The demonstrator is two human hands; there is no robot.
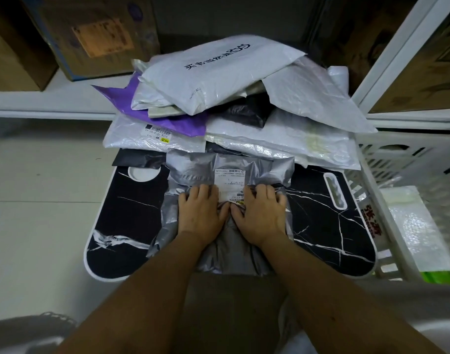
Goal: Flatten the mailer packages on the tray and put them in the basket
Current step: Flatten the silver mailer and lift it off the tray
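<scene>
A crumpled silver-grey mailer (pixel 193 169) with a white shipping label lies on the black marble-patterned tray (pixel 132 205). My left hand (pixel 201 213) and my right hand (pixel 262 215) press side by side on its middle, palms down, fingers spread over the plastic. Behind it, at the tray's far end, rises a pile of several mailers (pixel 218 80): white ones, a purple one and dark ones. The white slatted basket (pixel 387 180) stands to the right of the tray and holds a white bubble mailer (pixel 423 231).
Cardboard boxes (pixel 91 37) sit on a white shelf behind the pile. A white shelf frame (pixel 397 47) stands at the right rear. Pale tiled floor lies to the left of the tray.
</scene>
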